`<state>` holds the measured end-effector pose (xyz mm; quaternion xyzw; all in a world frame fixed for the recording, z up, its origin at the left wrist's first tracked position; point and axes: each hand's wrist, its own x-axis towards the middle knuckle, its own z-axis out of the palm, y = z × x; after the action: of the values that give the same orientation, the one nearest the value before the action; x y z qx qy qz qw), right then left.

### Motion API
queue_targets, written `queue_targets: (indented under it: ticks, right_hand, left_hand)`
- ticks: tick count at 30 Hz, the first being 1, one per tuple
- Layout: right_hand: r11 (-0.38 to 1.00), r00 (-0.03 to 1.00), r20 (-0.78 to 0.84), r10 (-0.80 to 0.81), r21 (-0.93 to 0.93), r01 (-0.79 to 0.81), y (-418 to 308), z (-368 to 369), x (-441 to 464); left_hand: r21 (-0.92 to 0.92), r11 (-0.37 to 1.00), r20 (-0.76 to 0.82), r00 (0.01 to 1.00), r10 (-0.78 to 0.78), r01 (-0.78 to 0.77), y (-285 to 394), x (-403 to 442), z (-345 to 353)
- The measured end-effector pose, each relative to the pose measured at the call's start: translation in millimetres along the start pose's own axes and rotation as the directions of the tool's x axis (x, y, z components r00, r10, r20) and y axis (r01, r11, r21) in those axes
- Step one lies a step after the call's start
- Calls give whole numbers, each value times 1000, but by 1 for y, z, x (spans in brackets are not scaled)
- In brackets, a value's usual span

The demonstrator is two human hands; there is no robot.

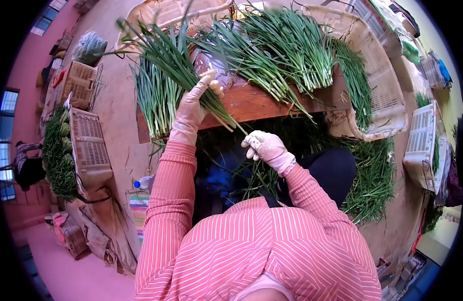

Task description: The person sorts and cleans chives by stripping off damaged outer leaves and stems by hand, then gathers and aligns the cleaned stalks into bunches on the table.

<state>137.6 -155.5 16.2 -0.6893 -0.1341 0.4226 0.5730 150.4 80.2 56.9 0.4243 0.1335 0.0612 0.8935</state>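
Observation:
Gloved in white, my left hand (pixel 195 103) is wrapped round a bunch of long green leafy stalks (pixel 173 62), whose pale ends point down to the right. My right hand (pixel 268 150), also gloved, has its fingers closed close to the tips of those pale ends; a thin stalk reaches its fingertips. Under the bunch stands a low reddish-brown wooden table (pixel 241 103). Piles of the same greens lie on it: one at the left (pixel 157 103), one in the middle (pixel 251 60) and one at the right (pixel 309 55).
Loose greens (pixel 374 180) cover the floor at the right. A large cream basket (pixel 387 93) stands beyond the table's right edge, with another basket (pixel 166 12) behind. At the left, a crate (pixel 91 145) stands beside stacked greens (pixel 60 150). Another person (pixel 28 163) is at the far left.

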Motion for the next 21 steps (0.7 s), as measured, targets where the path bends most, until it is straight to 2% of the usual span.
queue_targets:
  ticks: [1, 3, 4, 6, 7, 8, 10, 11, 12, 13, 14, 15, 16, 18, 20, 21]
  right_hand:
    - [1000, 1000, 0, 4, 4, -4, -3, 0, 0]
    - [926, 982, -68, -178, -348, 144, -10, 0, 0]
    - [929, 983, -69, -171, -344, 138, -12, 1, 0]
    - [757, 947, -36, -320, -611, 233, -14, 0, 3]
    - [646, 896, -14, -444, -698, 309, -11, 2, 6]
    - [648, 898, -14, -440, -697, 306, -9, 0, 5]
    - [737, 963, 46, -264, -634, 233, -15, -6, 1]
    - [832, 970, 58, -236, -504, 233, -17, -10, -2]
    - [916, 988, 91, -125, -373, 150, -12, -14, 3]
    - [988, 992, 85, -90, -118, 99, -9, -19, 2]
    - [989, 995, 89, -54, 145, 41, -7, -22, 2]
    - [954, 975, 160, 152, 235, -187, -9, -27, 14]
    - [976, 1000, -12, 18, -217, -20, -15, -30, 12]
    - [982, 984, -96, -147, -135, 134, -5, -21, 16]
    - [982, 992, -52, -111, -158, 102, -18, -5, 12]
    - [971, 997, 26, -78, -226, 82, -16, -3, 18]
  left_hand:
    - [-15, 998, 25, 998, -53, 53, -3, 0, -3]
    - [-57, 994, -2, 995, -97, 97, -15, -1, -6]
    - [-101, 986, -26, 990, -138, 135, -21, -2, -8]
    - [-144, 975, 32, 986, -167, 169, -33, -2, -16]
    - [-185, 962, 74, 979, -188, 199, -39, -3, -19]
    - [-225, 947, 117, 972, -206, 228, -44, -4, -22]
    - [-281, 924, 156, 962, -223, 260, -49, -6, -26]
    - [-294, 917, 150, 961, -233, 268, -52, -9, -27]
    - [-308, 910, 145, 959, -242, 276, -54, -12, -28]
    - [-317, 908, 127, 960, -248, 276, -54, -14, -28]
    - [-319, 907, 125, 961, -247, 275, -55, -14, -30]
    - [-340, 898, 148, 959, -244, 281, -57, -14, -32]
    - [-360, 888, 171, 956, -240, 287, -57, -15, -32]
    - [-334, 894, 149, 953, -263, 298, -58, -17, -31]
    - [-308, 899, 129, 950, -284, 311, -61, -18, -28]
    - [-299, 901, 129, 949, -287, 313, -65, -17, -28]
